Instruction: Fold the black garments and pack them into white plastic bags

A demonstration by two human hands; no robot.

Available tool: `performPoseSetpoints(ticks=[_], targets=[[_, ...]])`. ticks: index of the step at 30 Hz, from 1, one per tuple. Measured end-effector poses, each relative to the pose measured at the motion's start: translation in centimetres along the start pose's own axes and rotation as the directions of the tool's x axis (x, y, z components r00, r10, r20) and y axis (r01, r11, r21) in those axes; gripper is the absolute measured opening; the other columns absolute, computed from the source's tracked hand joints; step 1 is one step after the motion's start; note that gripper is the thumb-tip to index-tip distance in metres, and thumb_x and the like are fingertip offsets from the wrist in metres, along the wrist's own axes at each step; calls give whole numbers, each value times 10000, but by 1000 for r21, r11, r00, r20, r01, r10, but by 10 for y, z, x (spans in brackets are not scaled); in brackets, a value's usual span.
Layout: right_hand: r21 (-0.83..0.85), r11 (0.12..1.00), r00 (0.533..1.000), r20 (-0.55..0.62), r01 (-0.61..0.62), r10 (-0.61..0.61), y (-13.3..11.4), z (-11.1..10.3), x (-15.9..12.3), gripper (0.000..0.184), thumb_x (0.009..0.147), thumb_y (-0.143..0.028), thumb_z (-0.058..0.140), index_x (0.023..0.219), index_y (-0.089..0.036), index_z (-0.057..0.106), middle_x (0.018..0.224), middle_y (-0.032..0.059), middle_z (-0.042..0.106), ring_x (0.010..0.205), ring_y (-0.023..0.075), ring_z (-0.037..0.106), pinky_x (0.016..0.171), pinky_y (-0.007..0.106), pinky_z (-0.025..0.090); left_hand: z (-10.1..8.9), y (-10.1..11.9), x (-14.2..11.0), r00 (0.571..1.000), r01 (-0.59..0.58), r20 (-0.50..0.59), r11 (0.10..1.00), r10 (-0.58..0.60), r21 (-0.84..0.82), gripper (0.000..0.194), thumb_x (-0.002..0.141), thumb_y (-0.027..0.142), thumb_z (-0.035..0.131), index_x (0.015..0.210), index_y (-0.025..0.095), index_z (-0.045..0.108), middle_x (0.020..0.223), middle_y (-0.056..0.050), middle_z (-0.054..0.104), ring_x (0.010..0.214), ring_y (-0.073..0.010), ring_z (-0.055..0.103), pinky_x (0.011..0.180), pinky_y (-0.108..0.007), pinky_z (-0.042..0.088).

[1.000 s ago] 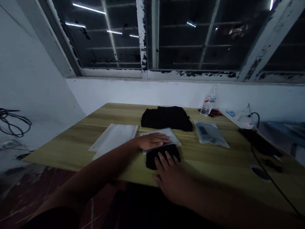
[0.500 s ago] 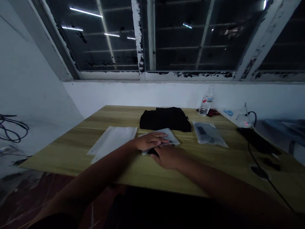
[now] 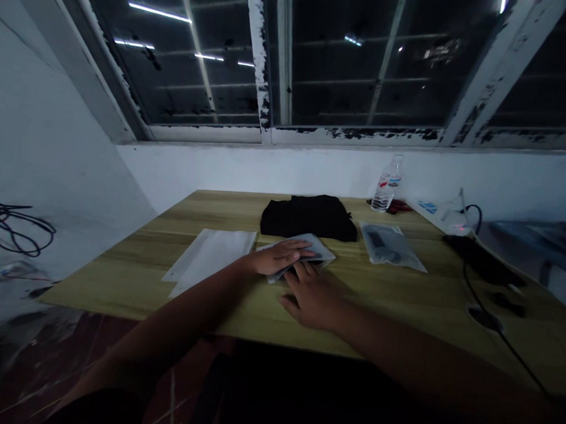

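My left hand (image 3: pixel 281 256) lies flat, fingers stretched to the right, on top of a translucent plastic bag (image 3: pixel 318 245) with something dark in it. At the bag's near edge is my right hand (image 3: pixel 310 294), its fingers spread and the fingertips touching or just under that edge; part of them is hidden. Behind the bag lies a folded black cloth (image 3: pixel 308 218). Flat whitish plastic bags (image 3: pixel 211 253) rest to the left of my hands. Over to the right is another translucent bag (image 3: pixel 392 245) with a dark item inside.
A water bottle (image 3: pixel 386 186) stands near the wall at the back right. Along the right side of the wooden table (image 3: pixel 136 281) are a black flat object (image 3: pixel 483 261), a cable (image 3: pixel 501 337) and a cable hole (image 3: pixel 482 316). A coiled black cable (image 3: pixel 20 230) hangs at the left wall.
My right hand has drawn back slightly toward me, and its thumb and fingers have spread. My left hand stays on the bag. The view has shifted slightly.
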State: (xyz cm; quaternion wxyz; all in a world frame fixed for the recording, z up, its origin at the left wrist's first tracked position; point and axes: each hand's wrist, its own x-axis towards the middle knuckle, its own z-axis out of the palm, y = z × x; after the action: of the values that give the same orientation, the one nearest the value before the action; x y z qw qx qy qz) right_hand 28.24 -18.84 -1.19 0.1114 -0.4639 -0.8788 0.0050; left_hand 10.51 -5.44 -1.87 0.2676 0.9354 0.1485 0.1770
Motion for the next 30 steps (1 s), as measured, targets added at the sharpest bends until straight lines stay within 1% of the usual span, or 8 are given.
performPoseSetpoints(ticks=[5,8,11,14,18,22,25,30], targets=[[56,998,1000,0,17,-17,14,-4,5,673,946,-544,600,1436,-83,564,1502,247,526,1424,391,430,1205,553,275,-10,14,-1,1000,2,-27,998,-4,-70,645,1076,595,239,1548,237,495,1671,-111,364,1568,-309,295,1293,-519,250],[107,993,996,-79,52,-44,22,-15,9,375,935,-328,616,1263,-163,690,1317,144,691,1251,320,586,1105,461,393,-27,17,-12,997,-64,47,998,64,2,868,896,719,613,1593,243,415,1705,-146,270,1584,-392,208,1275,-574,246],[144,989,992,-126,18,0,28,-18,11,147,897,-203,602,901,-195,749,951,66,768,908,235,670,840,350,462,-44,16,-27,991,-23,137,992,6,124,1211,624,683,888,1624,283,334,1717,-168,218,1572,-446,203,1236,-612,285],[177,984,980,-198,35,1,30,-14,11,135,904,-208,617,899,-200,751,835,40,746,777,191,650,722,308,417,-51,16,-33,999,-13,47,977,4,213,874,722,555,884,1487,304,542,1628,-149,418,1483,-387,406,1169,-551,396],[196,975,954,-297,103,-41,28,-5,12,218,938,-290,648,1113,-212,753,799,24,740,714,169,643,694,293,405,-49,28,-24,954,-222,-138,938,265,266,101,944,295,716,1008,227,757,1147,-102,743,1066,-223,670,937,-371,521],[178,979,904,-427,101,-15,29,-3,13,173,968,-274,603,914,-201,750,790,29,738,672,146,627,661,278,391,-45,44,-17,917,-296,-153,887,367,354,54,950,250,697,965,228,744,929,-71,752,884,-195,657,803,-336,520],[167,982,870,-492,91,3,31,-3,13,167,969,-284,602,959,-215,754,799,23,750,670,139,631,656,269,389,-42,49,-15,900,-323,-178,883,398,339,68,965,246,666,948,224,728,900,-74,744,852,-191,655,776,-330,524],[49,996,911,-411,69,-43,34,-12,15,244,1002,-282,551,933,-240,781,775,27,755,688,150,644,664,284,369,-37,51,-13,887,-346,-213,895,410,280,169,1002,265,593,897,218,718,858,-76,734,819,-192,657,762,-335,532]])
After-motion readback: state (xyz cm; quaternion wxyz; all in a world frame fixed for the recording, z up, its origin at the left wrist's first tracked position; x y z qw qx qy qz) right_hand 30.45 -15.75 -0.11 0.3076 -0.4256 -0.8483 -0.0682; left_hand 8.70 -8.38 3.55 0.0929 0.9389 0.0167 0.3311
